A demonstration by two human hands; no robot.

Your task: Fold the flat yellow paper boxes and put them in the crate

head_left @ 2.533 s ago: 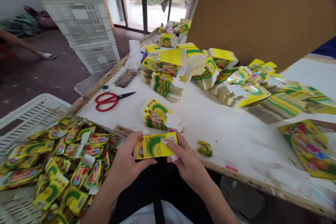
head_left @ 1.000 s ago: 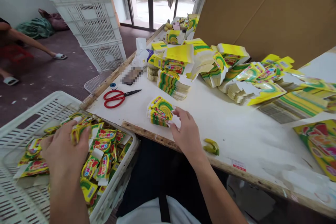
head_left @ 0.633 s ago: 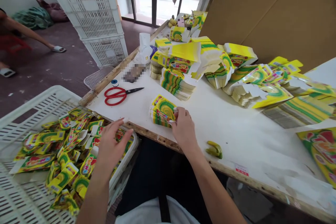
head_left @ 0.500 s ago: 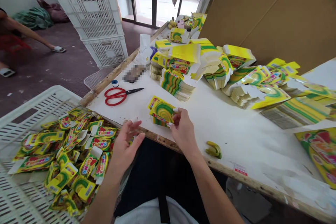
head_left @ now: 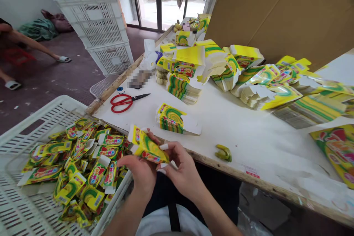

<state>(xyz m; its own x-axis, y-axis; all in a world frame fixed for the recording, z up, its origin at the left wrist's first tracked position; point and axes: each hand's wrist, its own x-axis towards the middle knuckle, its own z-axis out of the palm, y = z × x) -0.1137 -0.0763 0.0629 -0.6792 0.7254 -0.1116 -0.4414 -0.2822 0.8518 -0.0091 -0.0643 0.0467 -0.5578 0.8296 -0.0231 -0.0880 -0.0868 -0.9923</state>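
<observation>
Between my two hands, over the table's near edge, is a small yellow and green printed box [head_left: 148, 146]. My left hand [head_left: 142, 171] supports it from below and the left, its thumb apart and its fingers partly behind the box. At the right end, my right hand [head_left: 178, 164] pinches the box with thumb and fingers. Just beyond lies a short stack of flat boxes [head_left: 171, 118] of the same print, white flaps to the right. On the left, a white plastic crate [head_left: 63, 105] holds many similar small boxes [head_left: 96, 169].
Red-handled scissors [head_left: 121, 103] and a blue spool [head_left: 120, 89] lie at the table's left. A green-yellow curved object [head_left: 223, 153] is near the front edge. Stacks of flat boxes [head_left: 182, 62] line the back. Crates [head_left: 96, 25] stand on the floor; a person's leg [head_left: 35, 42] shows far left.
My right hand has brought a box from the stack toward me and left. My left hand has come against it, so both hands now hold it.
</observation>
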